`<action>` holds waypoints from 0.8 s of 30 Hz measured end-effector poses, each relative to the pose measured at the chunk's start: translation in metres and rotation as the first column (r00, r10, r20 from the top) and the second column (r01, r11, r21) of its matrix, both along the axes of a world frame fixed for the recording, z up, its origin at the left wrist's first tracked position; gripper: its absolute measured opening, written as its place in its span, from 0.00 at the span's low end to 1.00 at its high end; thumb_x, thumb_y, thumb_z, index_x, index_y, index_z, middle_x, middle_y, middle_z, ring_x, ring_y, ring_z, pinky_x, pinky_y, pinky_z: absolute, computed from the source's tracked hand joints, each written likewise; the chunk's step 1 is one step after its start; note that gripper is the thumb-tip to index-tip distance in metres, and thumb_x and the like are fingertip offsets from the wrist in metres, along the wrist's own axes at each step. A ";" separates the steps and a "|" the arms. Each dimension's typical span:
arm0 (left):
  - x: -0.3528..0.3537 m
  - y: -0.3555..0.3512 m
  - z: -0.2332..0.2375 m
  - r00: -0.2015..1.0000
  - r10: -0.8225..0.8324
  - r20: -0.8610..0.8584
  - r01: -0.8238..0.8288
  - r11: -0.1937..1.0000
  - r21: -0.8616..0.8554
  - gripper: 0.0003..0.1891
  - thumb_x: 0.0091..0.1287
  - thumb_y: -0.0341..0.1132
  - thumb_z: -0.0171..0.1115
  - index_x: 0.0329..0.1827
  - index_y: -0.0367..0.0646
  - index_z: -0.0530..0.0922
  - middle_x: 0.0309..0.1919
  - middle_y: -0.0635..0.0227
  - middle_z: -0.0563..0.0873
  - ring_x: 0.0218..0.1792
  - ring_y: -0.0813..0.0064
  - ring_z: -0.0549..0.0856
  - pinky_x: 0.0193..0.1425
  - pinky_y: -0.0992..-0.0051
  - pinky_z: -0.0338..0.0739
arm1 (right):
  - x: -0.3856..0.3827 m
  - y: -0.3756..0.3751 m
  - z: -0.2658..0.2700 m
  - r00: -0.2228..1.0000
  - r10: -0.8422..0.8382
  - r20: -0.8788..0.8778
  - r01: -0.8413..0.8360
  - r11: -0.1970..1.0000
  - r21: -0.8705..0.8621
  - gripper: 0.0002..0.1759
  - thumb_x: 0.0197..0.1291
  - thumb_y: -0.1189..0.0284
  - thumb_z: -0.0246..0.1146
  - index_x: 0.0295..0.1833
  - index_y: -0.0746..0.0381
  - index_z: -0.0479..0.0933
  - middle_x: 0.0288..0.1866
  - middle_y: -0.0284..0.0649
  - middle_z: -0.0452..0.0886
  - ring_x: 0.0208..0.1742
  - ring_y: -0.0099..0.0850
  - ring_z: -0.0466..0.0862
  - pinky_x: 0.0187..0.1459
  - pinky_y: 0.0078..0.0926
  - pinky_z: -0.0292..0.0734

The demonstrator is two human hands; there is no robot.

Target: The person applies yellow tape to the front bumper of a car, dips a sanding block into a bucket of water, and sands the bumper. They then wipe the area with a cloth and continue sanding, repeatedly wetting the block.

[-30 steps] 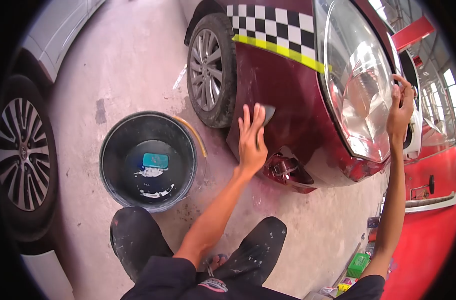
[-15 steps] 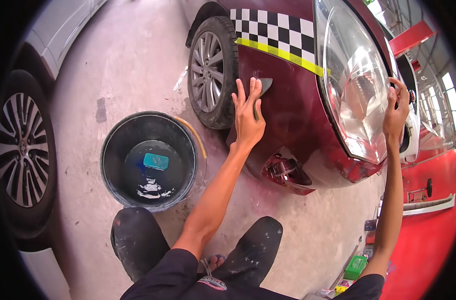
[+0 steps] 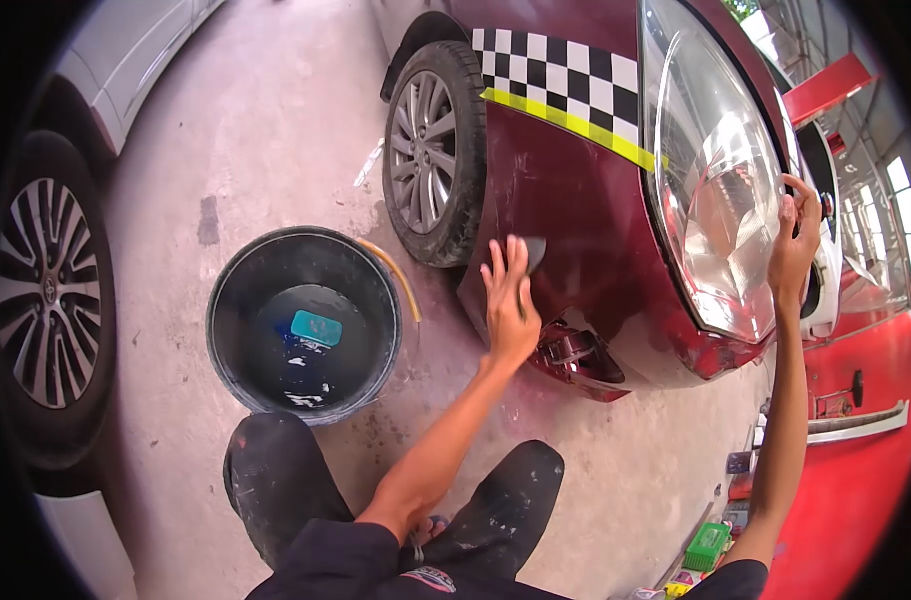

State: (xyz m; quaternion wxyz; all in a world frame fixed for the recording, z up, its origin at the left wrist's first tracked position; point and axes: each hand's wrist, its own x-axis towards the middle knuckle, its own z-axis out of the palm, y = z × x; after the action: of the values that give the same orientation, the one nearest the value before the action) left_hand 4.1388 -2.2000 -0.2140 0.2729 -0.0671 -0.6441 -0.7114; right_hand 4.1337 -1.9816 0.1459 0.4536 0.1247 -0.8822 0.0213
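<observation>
My left hand (image 3: 511,315) presses a piece of dark grey sandpaper (image 3: 537,250) flat against the maroon front bumper (image 3: 575,240), just above the fog light opening (image 3: 579,352). Its fingers lie straight over the sheet, and the thumb holds it from the side; most of the sheet is hidden under the hand. At the outer edge of the clear headlight (image 3: 720,190), my right hand (image 3: 797,235) rests on the car with slightly bent, parted fingers and holds nothing. Black-and-white checkered tape (image 3: 565,75) edged by yellow tape (image 3: 575,125) runs across the bodywork above.
By my knee stands a black bucket (image 3: 220,325) of water with a teal block (image 3: 317,328) in it. The car's front wheel (image 3: 430,150) is beyond. A white car's wheel (image 3: 50,295) is at left. A green box (image 3: 708,545) lies at lower right.
My left hand has slid down the bumper with the sandpaper, toward the fog light opening. My right hand stays at the headlight's edge. The view has shifted slightly.
</observation>
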 end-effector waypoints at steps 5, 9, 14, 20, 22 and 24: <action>-0.049 -0.021 0.029 1.000 0.012 0.000 -0.012 0.996 0.084 0.27 0.89 0.34 0.42 0.88 0.44 0.66 0.88 0.54 0.65 0.90 0.43 0.53 0.89 0.39 0.46 | 0.001 -0.004 -0.003 1.000 0.013 0.004 -0.013 1.000 0.013 0.17 0.81 0.65 0.59 0.65 0.60 0.84 0.39 0.32 0.69 0.41 0.25 0.69 0.50 0.26 0.69; -0.021 -0.006 0.021 0.997 -0.014 0.070 0.008 0.997 0.077 0.27 0.89 0.35 0.42 0.88 0.43 0.66 0.87 0.54 0.66 0.90 0.43 0.52 0.89 0.37 0.45 | -0.005 -0.001 0.004 1.000 -0.010 -0.026 0.010 1.000 0.017 0.17 0.81 0.65 0.58 0.65 0.60 0.84 0.38 0.32 0.69 0.40 0.25 0.69 0.49 0.26 0.68; -0.067 -0.025 0.046 0.997 0.048 0.059 -0.053 0.995 0.081 0.26 0.88 0.32 0.42 0.87 0.43 0.66 0.88 0.54 0.64 0.89 0.42 0.54 0.89 0.38 0.46 | 0.001 -0.004 -0.001 1.000 0.009 0.000 -0.009 1.000 0.021 0.17 0.81 0.65 0.58 0.65 0.60 0.84 0.37 0.32 0.68 0.40 0.25 0.68 0.49 0.27 0.68; -0.068 -0.016 0.043 0.990 0.092 0.105 -0.094 0.995 0.016 0.27 0.87 0.31 0.43 0.88 0.42 0.64 0.87 0.52 0.65 0.89 0.42 0.55 0.89 0.35 0.45 | 0.001 -0.002 -0.002 1.000 -0.024 -0.002 0.024 0.999 0.026 0.18 0.82 0.62 0.59 0.65 0.60 0.84 0.38 0.32 0.69 0.41 0.26 0.69 0.51 0.28 0.69; -0.082 -0.023 0.049 0.989 0.095 0.110 -0.098 0.995 0.016 0.27 0.87 0.31 0.43 0.88 0.42 0.65 0.87 0.52 0.66 0.89 0.43 0.56 0.89 0.36 0.46 | -0.001 -0.003 -0.002 1.000 -0.006 -0.017 0.006 1.000 0.016 0.18 0.82 0.62 0.59 0.65 0.60 0.84 0.38 0.32 0.69 0.41 0.26 0.69 0.51 0.28 0.69; -0.070 -0.024 0.036 0.995 0.048 0.092 -0.053 0.997 0.052 0.27 0.87 0.31 0.43 0.88 0.42 0.65 0.86 0.51 0.67 0.89 0.44 0.56 0.89 0.37 0.46 | 0.001 -0.003 -0.004 1.000 -0.018 0.000 0.018 1.000 0.008 0.18 0.82 0.62 0.58 0.65 0.60 0.84 0.39 0.33 0.71 0.42 0.26 0.71 0.52 0.28 0.70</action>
State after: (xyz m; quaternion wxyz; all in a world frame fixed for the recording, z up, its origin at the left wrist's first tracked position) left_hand 4.0693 -2.2235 -0.1784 0.2630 -0.0111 -0.6378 -0.7238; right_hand 4.1350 -1.9843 0.1416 0.4532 0.1186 -0.8834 0.0138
